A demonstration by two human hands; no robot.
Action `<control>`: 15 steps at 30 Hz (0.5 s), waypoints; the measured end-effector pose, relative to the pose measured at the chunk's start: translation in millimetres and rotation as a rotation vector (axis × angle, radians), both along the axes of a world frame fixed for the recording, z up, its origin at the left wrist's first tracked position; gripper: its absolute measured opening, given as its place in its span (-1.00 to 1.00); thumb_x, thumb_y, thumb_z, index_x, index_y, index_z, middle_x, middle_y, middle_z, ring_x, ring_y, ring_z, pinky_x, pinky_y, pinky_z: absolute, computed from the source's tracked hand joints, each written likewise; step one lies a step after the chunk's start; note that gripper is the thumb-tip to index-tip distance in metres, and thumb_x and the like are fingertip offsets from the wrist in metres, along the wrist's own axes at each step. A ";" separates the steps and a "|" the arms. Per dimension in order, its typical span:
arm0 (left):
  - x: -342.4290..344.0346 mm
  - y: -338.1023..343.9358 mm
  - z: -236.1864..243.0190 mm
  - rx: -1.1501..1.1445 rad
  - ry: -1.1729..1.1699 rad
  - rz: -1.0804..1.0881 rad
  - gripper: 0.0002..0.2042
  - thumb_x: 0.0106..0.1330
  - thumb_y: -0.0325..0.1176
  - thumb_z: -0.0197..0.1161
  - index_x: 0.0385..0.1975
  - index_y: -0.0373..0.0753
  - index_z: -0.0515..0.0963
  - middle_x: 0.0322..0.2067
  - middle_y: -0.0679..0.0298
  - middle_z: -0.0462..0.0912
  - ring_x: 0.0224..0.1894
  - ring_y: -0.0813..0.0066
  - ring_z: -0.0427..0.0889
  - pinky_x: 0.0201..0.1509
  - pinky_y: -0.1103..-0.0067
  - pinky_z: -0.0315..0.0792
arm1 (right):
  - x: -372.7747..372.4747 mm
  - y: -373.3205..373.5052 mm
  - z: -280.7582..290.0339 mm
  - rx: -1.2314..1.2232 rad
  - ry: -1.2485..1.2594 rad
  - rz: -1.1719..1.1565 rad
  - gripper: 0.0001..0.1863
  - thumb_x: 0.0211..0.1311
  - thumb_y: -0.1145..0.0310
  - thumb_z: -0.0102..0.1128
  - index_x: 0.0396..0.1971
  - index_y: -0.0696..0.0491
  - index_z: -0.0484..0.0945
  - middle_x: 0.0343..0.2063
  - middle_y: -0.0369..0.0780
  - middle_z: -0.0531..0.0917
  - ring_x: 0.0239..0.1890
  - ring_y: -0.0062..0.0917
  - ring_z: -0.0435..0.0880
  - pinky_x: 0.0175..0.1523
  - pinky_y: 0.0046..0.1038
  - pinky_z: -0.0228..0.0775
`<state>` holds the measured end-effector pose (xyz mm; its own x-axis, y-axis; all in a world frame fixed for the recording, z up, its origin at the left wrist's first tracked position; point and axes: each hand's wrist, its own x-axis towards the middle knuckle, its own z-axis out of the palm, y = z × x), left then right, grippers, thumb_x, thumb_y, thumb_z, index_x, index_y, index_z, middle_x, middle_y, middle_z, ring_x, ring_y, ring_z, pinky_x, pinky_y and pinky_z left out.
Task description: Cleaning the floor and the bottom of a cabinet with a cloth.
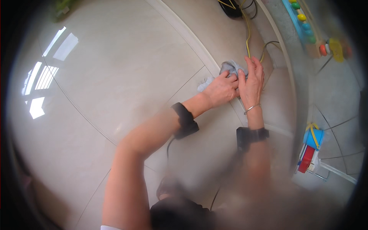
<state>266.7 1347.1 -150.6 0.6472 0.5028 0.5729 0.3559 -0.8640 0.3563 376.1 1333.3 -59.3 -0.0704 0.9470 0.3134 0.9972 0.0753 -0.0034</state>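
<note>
My left hand [223, 89] is closed on a crumpled grey cloth [229, 66], and a paler fold of it sticks out beside the wrist. The cloth lies against a pale strip [193, 40] along the tiles. Right beside it, my right hand [251, 86] has its fingers stretched out, with the thumb at the edge of the cloth. A yellow cable [248, 40] runs down to those fingertips; whether they touch it is hard to see. Both wrists wear black bands, and a thin bracelet circles the right wrist.
A black device [230, 8] with cables lies at the top. Further right, beyond a curved edge, are a toy with coloured beads [301, 17] and a blue and red object [306, 158]. Glossy tiled floor [115, 76] spreads to the left, reflecting window light.
</note>
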 end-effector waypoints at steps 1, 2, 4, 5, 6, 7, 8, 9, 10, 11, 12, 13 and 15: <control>-0.8 -1.2 -4.4 -0.006 -0.073 -0.015 -0.75 0.08 -0.38 0.14 -0.21 -0.02 0.58 -0.23 0.36 0.48 -0.02 0.36 0.42 0.06 0.38 0.27 | 9.9 -2.5 -6.4 0.003 -0.009 0.002 -0.57 0.19 0.34 0.14 0.08 0.07 0.43 0.09 -0.03 0.41 0.11 -0.21 0.42 0.20 -0.21 0.23; 2.8 -2.3 -4.8 -0.013 -0.159 -0.035 -0.76 0.08 -0.38 0.14 -0.22 -0.03 0.58 -0.21 0.35 0.48 0.01 0.35 0.41 0.08 0.37 0.27 | 28.1 -9.4 -13.0 -0.132 0.111 -0.103 -0.53 0.19 0.34 0.14 0.13 0.07 0.39 0.13 -0.03 0.38 0.14 -0.18 0.38 0.21 -0.23 0.23; -7.0 8.1 -4.2 0.017 -0.153 0.024 -0.82 0.09 -0.36 0.14 -0.31 0.01 0.59 -0.24 0.38 0.50 0.00 0.40 0.43 0.06 0.42 0.29 | 37.0 -20.7 -22.6 -0.277 0.242 -0.184 -0.49 0.20 0.34 0.14 0.17 0.07 0.35 0.17 -0.04 0.35 0.18 -0.16 0.35 0.22 -0.24 0.22; -22.4 17.7 -4.0 0.050 -0.127 0.080 -0.87 0.11 -0.34 0.15 -0.39 0.06 0.60 -0.26 0.42 0.52 -0.02 0.44 0.45 0.04 0.47 0.30 | 22.5 -31.6 -29.9 -0.224 0.307 -0.122 -0.48 0.20 0.36 0.13 0.18 0.09 0.33 0.18 -0.03 0.35 0.19 -0.13 0.34 0.23 -0.25 0.22; -33.1 29.0 -4.3 0.047 -0.125 0.091 -0.87 0.11 -0.34 0.15 -0.39 0.06 0.60 -0.26 0.42 0.52 -0.02 0.44 0.45 0.04 0.47 0.30 | 13.3 -37.1 -36.0 -0.168 0.364 -0.070 -0.47 0.21 0.37 0.12 0.20 0.10 0.32 0.18 -0.02 0.35 0.20 -0.10 0.33 0.24 -0.27 0.22; -45.4 44.6 -5.5 0.028 -0.106 0.118 -0.87 0.12 -0.34 0.14 -0.39 0.06 0.60 -0.24 0.41 0.52 0.02 0.42 0.44 0.06 0.44 0.30 | 5.5 -29.6 -46.8 -0.175 0.367 -0.059 -0.47 0.21 0.37 0.12 0.20 0.10 0.32 0.18 -0.02 0.35 0.20 -0.10 0.33 0.24 -0.27 0.22; -54.5 59.6 -4.6 0.005 -0.091 0.137 -0.87 0.13 -0.33 0.14 -0.38 0.07 0.60 -0.22 0.40 0.52 0.05 0.39 0.43 0.08 0.41 0.29 | -3.2 -17.8 -57.6 -0.118 0.373 0.017 -0.47 0.21 0.40 0.11 0.21 0.10 0.31 0.17 -0.01 0.37 0.19 -0.10 0.35 0.23 -0.29 0.22; -54.0 74.8 -0.3 0.108 -0.048 0.235 -0.86 0.14 -0.32 0.13 -0.37 0.08 0.61 -0.19 0.40 0.52 0.05 0.37 0.43 0.08 0.38 0.29 | -4.2 -2.7 -63.6 -0.061 0.370 0.086 -0.47 0.21 0.42 0.10 0.21 0.09 0.31 0.15 0.00 0.39 0.18 -0.11 0.37 0.23 -0.30 0.23; -50.4 92.3 8.5 0.216 -0.004 0.333 -0.85 0.14 -0.31 0.13 -0.35 0.09 0.62 -0.17 0.39 0.53 0.06 0.34 0.43 0.08 0.34 0.29 | 3.0 29.0 -60.9 -0.023 0.336 0.122 -0.47 0.20 0.45 0.09 0.21 0.10 0.31 0.12 0.01 0.42 0.15 -0.10 0.41 0.21 -0.30 0.25; -44.6 111.8 14.6 0.222 -0.005 0.447 -0.84 0.15 -0.29 0.12 -0.32 0.08 0.63 -0.15 0.38 0.55 0.05 0.32 0.44 0.07 0.32 0.29 | 12.4 67.7 -58.1 0.013 0.299 0.150 -0.48 0.20 0.48 0.09 0.20 0.10 0.32 0.10 0.02 0.45 0.11 -0.09 0.44 0.19 -0.30 0.28; -40.6 131.4 18.9 0.232 0.001 0.563 -0.82 0.16 -0.28 0.12 -0.29 0.07 0.63 -0.13 0.38 0.57 0.05 0.31 0.44 0.06 0.30 0.29 | 15.2 108.3 -59.0 -0.015 0.357 0.146 -0.51 0.21 0.45 0.08 0.18 0.10 0.35 0.07 0.03 0.47 0.09 -0.08 0.47 0.16 -0.32 0.31; -30.2 149.1 25.6 0.232 -0.013 0.554 -0.82 0.16 -0.28 0.12 -0.29 0.07 0.63 -0.13 0.38 0.57 0.05 0.31 0.44 0.06 0.30 0.29 | 20.8 144.6 -55.9 -0.037 0.405 0.140 -0.54 0.22 0.43 0.08 0.16 0.11 0.38 0.05 0.04 0.50 0.06 -0.07 0.49 0.12 -0.35 0.33; -16.2 170.7 32.3 -0.200 0.155 0.610 -0.77 0.24 -0.26 0.07 -0.17 -0.07 0.59 -0.08 0.23 0.56 0.08 0.28 0.42 0.09 0.35 0.27 | 17.0 189.0 -50.8 -0.164 0.262 0.089 -0.55 0.20 0.48 0.02 0.14 0.10 0.38 0.03 0.04 0.50 0.03 -0.05 0.50 0.08 -0.26 0.37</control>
